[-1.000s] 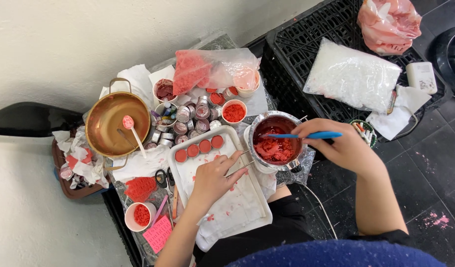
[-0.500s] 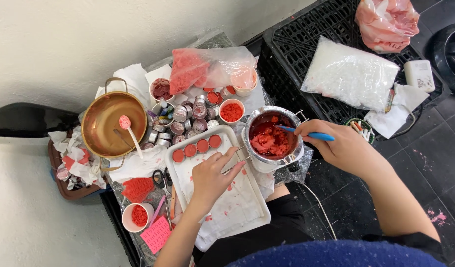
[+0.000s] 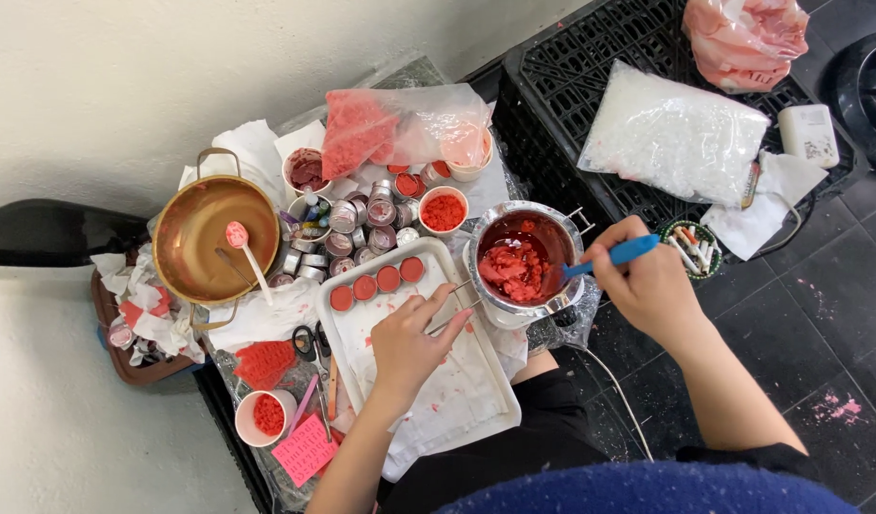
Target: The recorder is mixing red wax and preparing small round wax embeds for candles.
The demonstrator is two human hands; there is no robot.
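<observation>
- Right hand point(image 3: 652, 286), centre right, closed on blue handle point(image 3: 621, 253) dipping into steel pot point(image 3: 524, 262); pot holds glossy red wax, partly lumpy.
- Left hand point(image 3: 409, 343) pinches thin sticks point(image 3: 452, 309) over white tray point(image 3: 490, 419), beside pot rim.
- Tray's upper edge carries round red-filled tins point(image 3: 376, 284); lower half bare, stained.
- Copper pan point(image 3: 209, 238), upper left, crowded by tissue.

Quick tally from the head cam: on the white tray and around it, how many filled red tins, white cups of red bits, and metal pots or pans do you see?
Filled red tins on the white tray: 4, in a row
White cups of red bits: 2, one by the pot, one at the lower left
Metal pots or pans: 2, the steel pot beside the right hand, and the copper pan
Total: 8
</observation>
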